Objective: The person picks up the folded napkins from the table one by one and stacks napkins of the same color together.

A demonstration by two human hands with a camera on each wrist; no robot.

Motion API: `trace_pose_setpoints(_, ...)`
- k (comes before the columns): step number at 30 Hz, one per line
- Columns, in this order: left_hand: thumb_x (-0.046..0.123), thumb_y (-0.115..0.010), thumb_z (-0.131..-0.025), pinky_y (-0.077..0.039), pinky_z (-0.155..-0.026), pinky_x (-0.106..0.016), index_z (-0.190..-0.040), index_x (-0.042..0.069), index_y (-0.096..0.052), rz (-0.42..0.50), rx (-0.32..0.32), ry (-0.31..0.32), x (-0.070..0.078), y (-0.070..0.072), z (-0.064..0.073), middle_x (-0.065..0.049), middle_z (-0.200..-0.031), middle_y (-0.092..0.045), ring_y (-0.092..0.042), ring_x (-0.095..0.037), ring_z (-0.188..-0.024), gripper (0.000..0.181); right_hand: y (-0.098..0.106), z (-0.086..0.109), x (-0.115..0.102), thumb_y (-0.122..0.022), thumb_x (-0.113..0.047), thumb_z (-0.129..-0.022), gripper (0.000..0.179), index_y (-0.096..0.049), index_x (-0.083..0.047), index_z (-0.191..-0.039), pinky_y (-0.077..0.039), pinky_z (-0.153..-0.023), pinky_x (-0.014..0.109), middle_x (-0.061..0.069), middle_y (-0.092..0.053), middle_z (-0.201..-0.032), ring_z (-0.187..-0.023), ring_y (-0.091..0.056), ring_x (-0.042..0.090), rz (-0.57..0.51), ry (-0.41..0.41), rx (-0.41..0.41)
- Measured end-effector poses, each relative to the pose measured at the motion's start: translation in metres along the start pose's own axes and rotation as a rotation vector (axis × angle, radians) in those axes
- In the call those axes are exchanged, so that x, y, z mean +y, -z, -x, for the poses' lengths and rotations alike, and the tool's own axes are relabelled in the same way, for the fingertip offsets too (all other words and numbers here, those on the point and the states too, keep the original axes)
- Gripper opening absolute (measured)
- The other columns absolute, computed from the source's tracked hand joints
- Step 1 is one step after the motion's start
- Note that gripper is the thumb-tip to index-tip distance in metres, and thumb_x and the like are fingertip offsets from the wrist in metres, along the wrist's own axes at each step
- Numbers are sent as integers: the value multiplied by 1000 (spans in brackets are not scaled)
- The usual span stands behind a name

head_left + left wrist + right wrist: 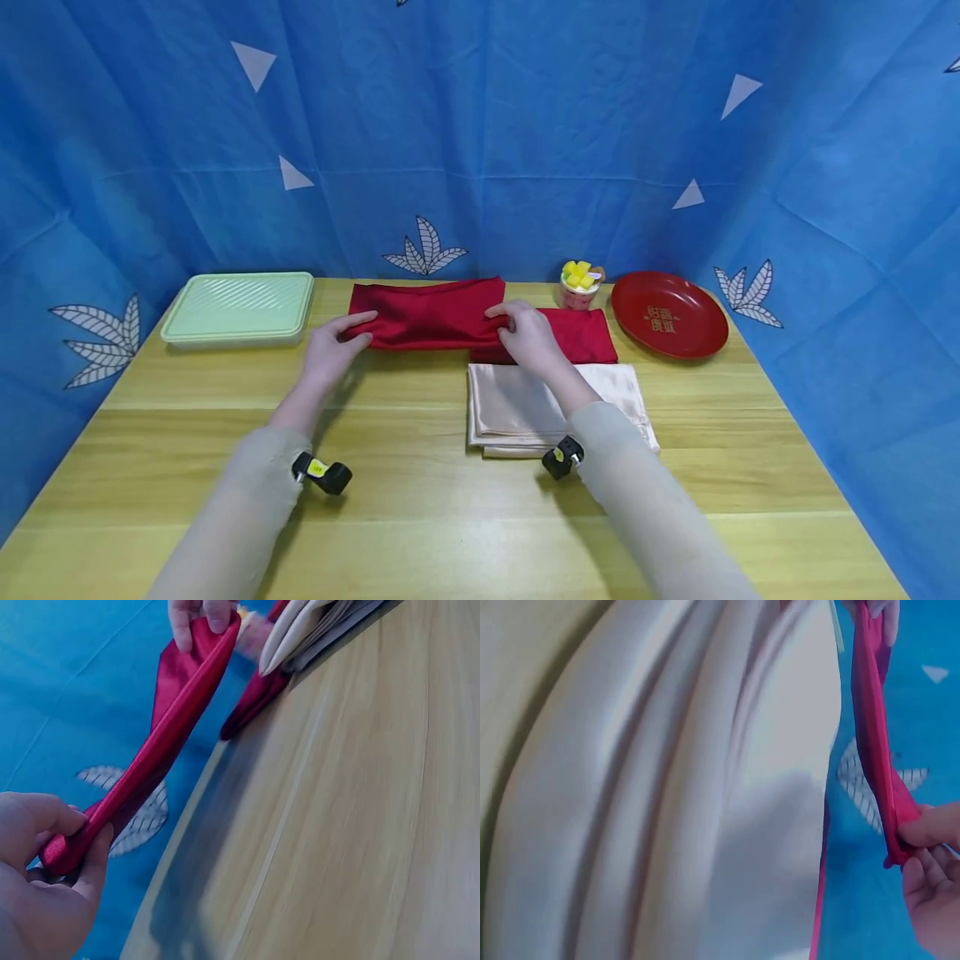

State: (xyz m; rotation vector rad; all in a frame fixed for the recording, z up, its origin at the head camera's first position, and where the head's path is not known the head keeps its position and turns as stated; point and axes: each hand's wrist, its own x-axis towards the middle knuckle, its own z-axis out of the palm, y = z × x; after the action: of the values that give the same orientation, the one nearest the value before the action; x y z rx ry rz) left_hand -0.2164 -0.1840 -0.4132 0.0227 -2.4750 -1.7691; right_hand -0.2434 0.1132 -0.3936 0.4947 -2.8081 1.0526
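Note:
A folded red satin cloth is held up between both hands, raised over the back of the table. My left hand pinches its left end between thumb and fingers; the left wrist view shows the cloth's folded edge in that grip. At the other end, my right hand pinches the corner, with the thumb on one side as the right wrist view shows. A second folded red cloth lies just right of it, partly behind the right hand. Nearer me, under the right forearm, lies a folded cream satin cloth.
At the back left sits a pale green lidded box. A small cup with yellow cubes on top and a red plate with gold characters stand at the back right. A blue curtain hangs behind the wooden table.

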Motion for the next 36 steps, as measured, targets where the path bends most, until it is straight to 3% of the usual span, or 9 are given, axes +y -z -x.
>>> trace_pose_setpoints(12, 4, -62, -90, -30, -109, -36, -128, 11, -63, 22, -166, 46, 19, -83, -17, -12, -141, -47, -34, -27, -135, 38, 51, 21, 57, -58, 5, -83, 31, -69, -5, -110, -40, -66, 36, 14, -56, -94, -75, -49, 26, 114, -101, 87)
trace_pose_setpoints(17, 2, -65, -88, -25, -111, -35, -125, 10, -65, -15, -206, 37, 20, -110, -21, -16, -145, -41, -30, -29, -138, 38, 67, 30, 76, -56, 5, -84, 31, -69, -4, -111, -40, -69, 38, 16, -58, -101, -76, -48, 27, 149, -143, 92)
trace_pose_setpoints(20, 0, -66, -87, -25, -111, -35, -124, 9, -65, -30, -219, 27, 20, -122, -24, -16, -143, -44, -30, -29, -138, 38, 72, 35, 85, -57, 4, -84, 32, -68, -4, -112, -40, -71, 39, 18, -58, -105, -76, -48, 27, 163, -160, 82)
trace_pose_setpoints(24, -1, -66, -86, -29, -109, -37, -124, 9, -65, -59, -235, 23, 19, -133, -25, -13, -136, -53, -34, -29, -135, 39, 74, 39, 95, -58, 4, -84, 32, -67, -3, -114, -41, -74, 41, 20, -57, -108, -78, -48, 28, 175, -186, 52)
trace_pose_setpoints(28, 1, -66, -87, -35, -106, -37, -124, 10, -66, -83, -256, 46, 17, -138, -24, -11, -136, -53, -36, -27, -134, 38, 74, 42, 100, -58, 5, -84, 32, -67, -1, -115, -42, -77, 43, 22, -56, -110, -82, -48, 30, 182, -208, 20)
trace_pose_setpoints(33, 2, -66, -86, -36, -104, -37, -123, 7, -66, -93, -254, 39, 14, -137, -21, -12, -135, -53, -39, -27, -132, 37, 73, 46, 104, -55, 5, -86, 32, -66, 0, -116, -42, -86, 49, 24, -56, -114, -94, -50, 35, 184, -240, -30)
trace_pose_setpoints(36, 1, -66, -86, -43, -96, -36, -123, 5, -65, -50, -245, 45, 11, -132, -19, -13, -133, -55, -48, -29, -122, 38, 72, 50, 104, -54, 3, -86, 33, -63, 1, -118, -41, -88, 50, 26, -55, -114, -99, -50, 36, 193, -252, -70)
